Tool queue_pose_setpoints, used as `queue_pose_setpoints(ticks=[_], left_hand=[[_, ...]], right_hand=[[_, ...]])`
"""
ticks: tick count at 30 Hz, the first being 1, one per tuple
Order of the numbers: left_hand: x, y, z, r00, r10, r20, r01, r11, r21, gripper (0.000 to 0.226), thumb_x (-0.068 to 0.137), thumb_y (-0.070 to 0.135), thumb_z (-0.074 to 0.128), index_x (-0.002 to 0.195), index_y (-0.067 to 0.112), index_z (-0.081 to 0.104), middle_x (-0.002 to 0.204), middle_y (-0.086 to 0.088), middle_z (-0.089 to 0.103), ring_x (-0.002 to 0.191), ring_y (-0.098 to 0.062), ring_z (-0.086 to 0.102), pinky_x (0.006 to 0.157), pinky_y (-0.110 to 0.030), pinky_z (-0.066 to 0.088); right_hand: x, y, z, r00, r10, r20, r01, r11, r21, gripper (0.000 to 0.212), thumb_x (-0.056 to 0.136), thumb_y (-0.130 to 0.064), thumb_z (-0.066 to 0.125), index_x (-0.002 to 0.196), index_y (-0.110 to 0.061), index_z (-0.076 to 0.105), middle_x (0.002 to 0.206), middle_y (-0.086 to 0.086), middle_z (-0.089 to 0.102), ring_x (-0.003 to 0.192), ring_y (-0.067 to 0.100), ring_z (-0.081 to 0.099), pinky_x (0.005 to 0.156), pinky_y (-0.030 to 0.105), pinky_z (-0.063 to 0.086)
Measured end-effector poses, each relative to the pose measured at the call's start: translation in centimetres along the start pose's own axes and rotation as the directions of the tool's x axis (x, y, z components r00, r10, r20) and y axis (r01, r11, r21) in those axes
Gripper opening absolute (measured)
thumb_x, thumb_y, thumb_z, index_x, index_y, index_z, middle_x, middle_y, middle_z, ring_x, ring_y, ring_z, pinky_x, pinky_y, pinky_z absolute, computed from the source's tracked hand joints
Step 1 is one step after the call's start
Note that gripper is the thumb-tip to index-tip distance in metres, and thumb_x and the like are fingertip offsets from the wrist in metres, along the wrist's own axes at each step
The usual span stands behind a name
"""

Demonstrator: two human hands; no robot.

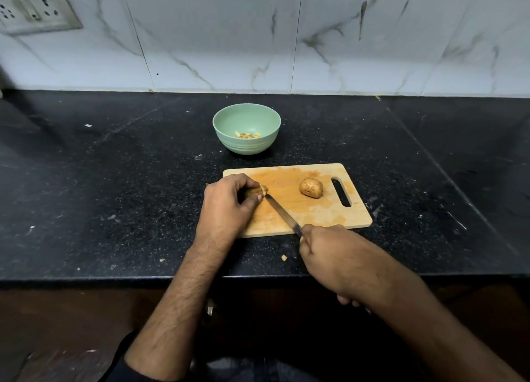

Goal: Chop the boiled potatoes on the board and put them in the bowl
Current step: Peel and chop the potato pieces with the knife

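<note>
Right hand [329, 255] on knife [282, 213], potato [259, 190] under left fingers [252, 185].

A speckled black stone counter [401, 157] meets a white marble-veined tiled wall [344, 37] bearing a socket plate [31, 10].

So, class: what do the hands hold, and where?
Left hand grips a potato around its body; right hand holds the knife by its handle.
</note>
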State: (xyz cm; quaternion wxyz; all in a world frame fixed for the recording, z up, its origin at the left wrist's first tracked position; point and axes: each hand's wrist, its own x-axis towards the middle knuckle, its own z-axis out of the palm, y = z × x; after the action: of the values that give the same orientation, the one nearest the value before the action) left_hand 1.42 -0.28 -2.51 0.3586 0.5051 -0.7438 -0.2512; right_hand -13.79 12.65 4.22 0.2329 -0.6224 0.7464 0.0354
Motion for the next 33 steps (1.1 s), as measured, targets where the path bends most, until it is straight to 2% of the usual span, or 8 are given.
queue_pose_setpoints(ticks=[4,6,9,12,22,25,28,33], left_hand=[[-0.6,-0.2,-0.2,1.0,0.028,-0.008,-0.028,0.999,-0.017,0.032,0.082,0.024,0.083,0.112,0.025,0.071,0.097,0.018,0.066,0.091,0.007,0.06,0.082,-0.004,0.044],[-0.9,-0.5,-0.3,0.998,0.055,-0.038,-0.056,0.998,-0.021,0.036,0.082,0.024,0.083,0.115,0.024,0.07,0.102,0.013,0.067,0.094,0.001,0.062,0.088,-0.014,0.05],[-1.0,-0.9,-0.3,0.986,0.141,-0.093,-0.138,0.99,0.03,0.025,0.084,0.018,0.081,0.107,0.02,0.073,0.099,0.01,0.067,0.09,-0.004,0.064,0.087,-0.03,0.056],[-1.0,-1.3,-0.2,0.973,0.217,-0.079,-0.208,0.972,0.113,0.017,0.087,0.019,0.076,0.104,0.02,0.077,0.099,0.008,0.068,0.088,-0.01,0.065,0.082,-0.038,0.057],[-0.9,-1.0,-0.1,0.966,0.253,-0.045,-0.237,0.945,0.225,0.012,0.09,0.019,0.073,0.099,0.013,0.079,0.1,0.003,0.072,0.088,-0.015,0.068,0.085,-0.035,0.058],[-0.9,-0.9,-0.3,0.964,0.262,-0.042,-0.247,0.945,0.214,0.012,0.091,0.018,0.073,0.099,0.013,0.079,0.099,0.004,0.071,0.088,-0.013,0.067,0.085,-0.033,0.057],[-0.9,-0.8,-0.3,0.964,0.262,-0.04,-0.249,0.947,0.202,0.011,0.091,0.017,0.074,0.098,0.012,0.08,0.098,0.003,0.072,0.086,-0.013,0.067,0.084,-0.033,0.058],[-0.8,-0.7,-0.2,0.97,0.241,-0.026,-0.231,0.954,0.192,0.01,0.089,0.015,0.073,0.097,0.012,0.08,0.102,0.003,0.074,0.089,-0.014,0.068,0.088,-0.033,0.057]], right_hand=[[-0.5,-0.4,-0.9,0.997,-0.037,-0.071,0.036,0.999,-0.024,0.029,0.108,-0.035,0.028,0.114,-0.02,0.052,0.074,-0.003,0.055,0.049,0.007,0.05,0.042,0.02,0.04],[-0.1,-0.8,-1.0,0.99,-0.058,-0.128,0.058,0.998,-0.003,0.025,0.107,-0.035,0.028,0.106,-0.022,0.049,0.073,-0.003,0.054,0.051,0.008,0.047,0.045,0.022,0.039],[1.2,-1.6,-0.9,0.984,-0.061,-0.165,0.067,0.997,0.027,0.022,0.107,-0.035,0.03,0.1,-0.024,0.048,0.071,-0.003,0.053,0.053,0.01,0.047,0.049,0.026,0.042],[2.4,-2.1,-0.8,0.984,-0.061,-0.167,0.065,0.998,0.023,0.02,0.106,-0.033,0.032,0.097,-0.023,0.047,0.07,-0.003,0.052,0.054,0.011,0.046,0.049,0.027,0.043],[3.5,-2.5,-0.3,0.988,-0.063,-0.141,0.062,0.998,-0.008,0.017,0.106,-0.033,0.032,0.099,-0.023,0.043,0.076,0.0,0.053,0.055,0.012,0.047,0.057,0.03,0.046],[3.5,-2.6,-0.6,0.99,-0.062,-0.127,0.061,0.998,-0.011,0.015,0.106,-0.032,0.033,0.101,-0.024,0.044,0.076,-0.001,0.054,0.055,0.011,0.048,0.052,0.03,0.046],[3.5,-2.6,-0.8,0.992,-0.048,-0.114,0.048,0.999,-0.004,0.023,0.106,-0.032,0.033,0.111,-0.02,0.052,0.072,0.0,0.054,0.053,0.012,0.048,0.046,0.027,0.043],[3.3,-2.6,-1.2,0.993,-0.052,-0.101,0.053,0.999,0.002,0.026,0.107,-0.033,0.032,0.116,-0.021,0.054,0.071,0.0,0.053,0.053,0.012,0.046,0.046,0.027,0.041]])
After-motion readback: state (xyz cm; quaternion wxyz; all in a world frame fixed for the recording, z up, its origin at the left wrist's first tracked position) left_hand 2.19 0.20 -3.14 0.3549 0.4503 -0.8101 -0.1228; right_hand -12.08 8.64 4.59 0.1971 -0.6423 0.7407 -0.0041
